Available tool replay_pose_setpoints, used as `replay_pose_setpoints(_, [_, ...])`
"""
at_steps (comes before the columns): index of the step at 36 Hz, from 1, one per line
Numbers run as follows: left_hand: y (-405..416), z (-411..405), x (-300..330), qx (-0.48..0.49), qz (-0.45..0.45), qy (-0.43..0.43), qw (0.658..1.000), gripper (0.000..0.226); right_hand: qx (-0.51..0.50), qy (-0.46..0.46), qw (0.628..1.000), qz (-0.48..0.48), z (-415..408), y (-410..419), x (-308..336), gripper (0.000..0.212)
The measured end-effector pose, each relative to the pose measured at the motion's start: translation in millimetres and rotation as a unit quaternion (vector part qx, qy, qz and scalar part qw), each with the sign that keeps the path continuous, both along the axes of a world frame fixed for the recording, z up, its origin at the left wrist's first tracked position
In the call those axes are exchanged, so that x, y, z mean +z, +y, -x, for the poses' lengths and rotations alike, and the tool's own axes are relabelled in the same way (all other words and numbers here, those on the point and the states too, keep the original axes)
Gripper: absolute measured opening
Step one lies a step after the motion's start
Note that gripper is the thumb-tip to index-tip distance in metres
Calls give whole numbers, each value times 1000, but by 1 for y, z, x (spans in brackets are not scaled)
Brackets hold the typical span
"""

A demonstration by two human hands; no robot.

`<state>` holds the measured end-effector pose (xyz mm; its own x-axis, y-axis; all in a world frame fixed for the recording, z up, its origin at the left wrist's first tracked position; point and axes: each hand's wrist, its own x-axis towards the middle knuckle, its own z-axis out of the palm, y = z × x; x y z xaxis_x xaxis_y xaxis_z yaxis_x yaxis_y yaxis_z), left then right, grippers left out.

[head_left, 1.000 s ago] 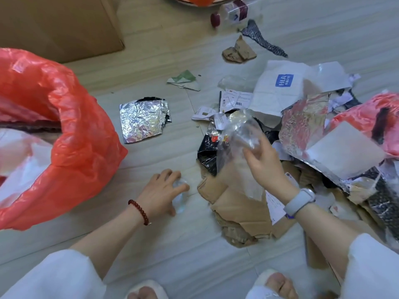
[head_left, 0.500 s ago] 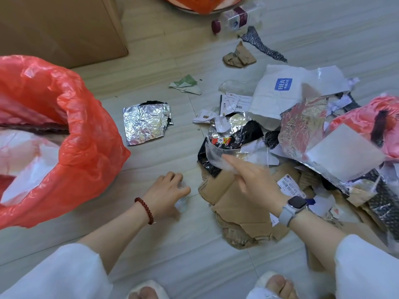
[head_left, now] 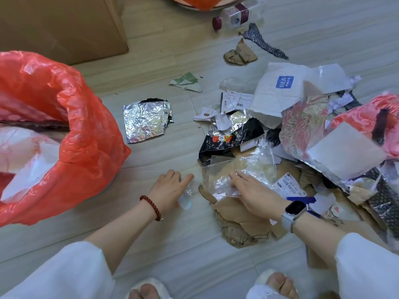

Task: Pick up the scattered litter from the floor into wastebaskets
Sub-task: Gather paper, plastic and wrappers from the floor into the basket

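Left hand (head_left: 170,188) is laid on the floor, fingers curled over a small clear scrap (head_left: 186,199) | right hand (head_left: 252,194) is pressed flat on clear plastic (head_left: 244,169) atop the litter pile | red-lined wastebasket (head_left: 86,134) is seen left

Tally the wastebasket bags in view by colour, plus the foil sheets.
Red-orange bags: 2, the big one at left, another's edge at top.
Pink bags: 1.
Foil sheets: 2, one alone, one in the pile.
Total: 5
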<state>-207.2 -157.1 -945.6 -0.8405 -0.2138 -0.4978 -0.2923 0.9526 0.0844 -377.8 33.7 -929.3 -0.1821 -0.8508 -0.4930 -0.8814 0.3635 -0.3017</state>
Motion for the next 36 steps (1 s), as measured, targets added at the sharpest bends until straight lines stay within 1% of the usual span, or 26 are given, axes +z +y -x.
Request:
replay_pose_setpoints(3, [-2,3,-1,-1,24,-18,1000,54,20,9,1000,9,7,-12,0,25])
replay_pose_setpoints(4, [-2,3,-1,1,25,-20,999,49,21,7,1000,9,10,-17,2,22])
replay_pose_setpoints(7, [-2,1,-2,8,14,-23,1000,35,12,-20,1000,12,18,-34,4,22])
replay_pose_setpoints(9, [-1,0,-3,18,7,-23,1000,31,5,-29,999,16,23,-43,7,21])
replay_pose_setpoints(12, [0,-3,-1,27,1,-3,1000,31,11,20,1000,-19,28,-51,9,21])
replay_pose_setpoints(15, [0,-7,0,40,-24,28,999,32,-8,19,997,-69,31,-55,7,21])
replay_pose_setpoints(18, [-2,-9,1,52,-32,18,998,34,-7,21,996,-82,30,-55,5,23])
replay_pose_setpoints(21, [-5,-9,0,71,-27,-4,997,34,9,54,997,-62,29,-56,7,23])
replay_pose_setpoints(23, [-7,-8,1,68,-19,-10,997,33,15,78,996,-37,29,-53,4,21])
replay_pose_setpoints(25, [-7,-9,1,65,-23,-6,998,32,19,105,994,9,26,-47,0,17])
replay_pose_setpoints(27, [-5,-13,0,91,-59,11,994,30,36,149,985,79,23,-41,-5,7])
replay_pose_setpoints(29, [-3,-19,0,136,-115,35,983,31,44,181,972,141,18,-33,-9,24])
replay_pose_setpoints(30, [-3,-22,-1,159,-141,45,976,34,38,185,971,148,16,-29,-9,32])
replay_pose_setpoints(33, [-4,-27,2,204,-191,63,958,43,11,164,979,116,13,-24,-5,48])
replay_pose_setpoints(36, [-5,-24,12,231,-205,103,945,49,-28,125,985,112,14,-31,6,57])
